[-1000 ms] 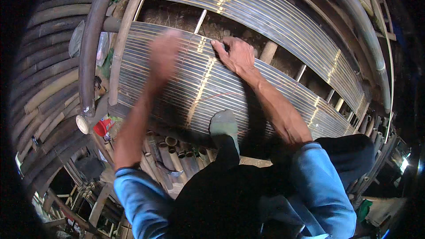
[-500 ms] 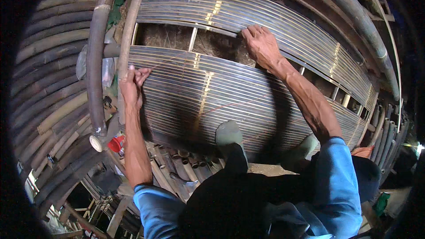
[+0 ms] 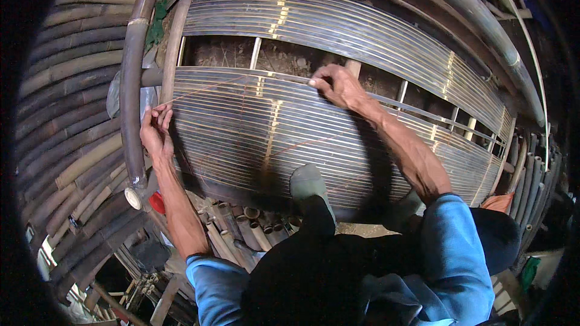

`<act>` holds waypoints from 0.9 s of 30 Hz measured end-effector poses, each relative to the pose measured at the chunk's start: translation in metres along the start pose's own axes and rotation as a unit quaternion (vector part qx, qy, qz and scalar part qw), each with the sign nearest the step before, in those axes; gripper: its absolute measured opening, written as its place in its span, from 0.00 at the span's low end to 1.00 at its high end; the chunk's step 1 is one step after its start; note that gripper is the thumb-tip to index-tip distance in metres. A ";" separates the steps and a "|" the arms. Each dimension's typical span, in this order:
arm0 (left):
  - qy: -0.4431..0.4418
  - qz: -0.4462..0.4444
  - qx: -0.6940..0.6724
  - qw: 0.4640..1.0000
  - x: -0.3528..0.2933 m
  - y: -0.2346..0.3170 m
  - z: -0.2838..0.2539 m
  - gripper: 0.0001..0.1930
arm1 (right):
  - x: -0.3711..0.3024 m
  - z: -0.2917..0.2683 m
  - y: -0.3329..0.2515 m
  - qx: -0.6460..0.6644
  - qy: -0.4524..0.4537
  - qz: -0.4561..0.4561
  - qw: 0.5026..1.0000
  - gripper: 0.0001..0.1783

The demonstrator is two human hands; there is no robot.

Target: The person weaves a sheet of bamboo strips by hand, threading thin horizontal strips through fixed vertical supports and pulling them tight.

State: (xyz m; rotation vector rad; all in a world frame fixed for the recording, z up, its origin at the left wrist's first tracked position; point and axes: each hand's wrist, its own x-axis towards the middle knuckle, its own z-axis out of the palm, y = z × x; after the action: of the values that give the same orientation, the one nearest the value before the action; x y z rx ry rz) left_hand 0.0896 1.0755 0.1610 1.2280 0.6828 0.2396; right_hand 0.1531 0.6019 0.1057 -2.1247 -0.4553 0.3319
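Observation:
Dark bamboo slats with pale edges lie side by side in a frame, in a near section (image 3: 326,121) and a far section (image 3: 235,12) with a gap between. At the near section's left end, my left hand (image 3: 157,133) is closed in a pinch on a thin reddish cord (image 3: 205,89), which runs up to the right across the slats. My right hand (image 3: 341,86) pinches a long bamboo slat (image 3: 417,110) along the gap-side edge of the near section. Light-coloured binding bands cross both sections.
Crossbars (image 3: 255,54) span the gap. A thick pole (image 3: 132,84) stands left of the frame, with stacked bamboo poles (image 3: 78,60) beyond it. My boot (image 3: 309,184) rests on the near slats. Cut bamboo tubes (image 3: 260,235) lie below, beside a red object (image 3: 157,202).
My right hand has brought the slat from the far section's edge across the gap to the near section. My left hand has moved left and down, drawing the cord out.

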 end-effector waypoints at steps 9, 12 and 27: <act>0.018 -0.001 -0.182 0.983 0.015 0.029 0.002 0.14 | 0.002 -0.022 -0.022 -0.009 -0.072 0.148 0.986 0.20; -0.097 0.050 -0.270 0.957 0.044 0.076 -0.080 0.14 | 0.004 -0.004 -0.029 0.003 -0.032 0.140 0.990 0.19; -0.200 0.197 0.590 0.757 0.064 -0.086 0.163 0.09 | 0.068 0.077 -0.043 -0.023 0.031 0.185 0.982 0.24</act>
State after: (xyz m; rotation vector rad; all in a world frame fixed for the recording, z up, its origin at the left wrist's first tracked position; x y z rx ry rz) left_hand 0.2209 0.9516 0.0864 2.5622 0.1080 -0.1749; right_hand 0.1748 0.7104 0.0948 -2.2554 -0.0280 0.4674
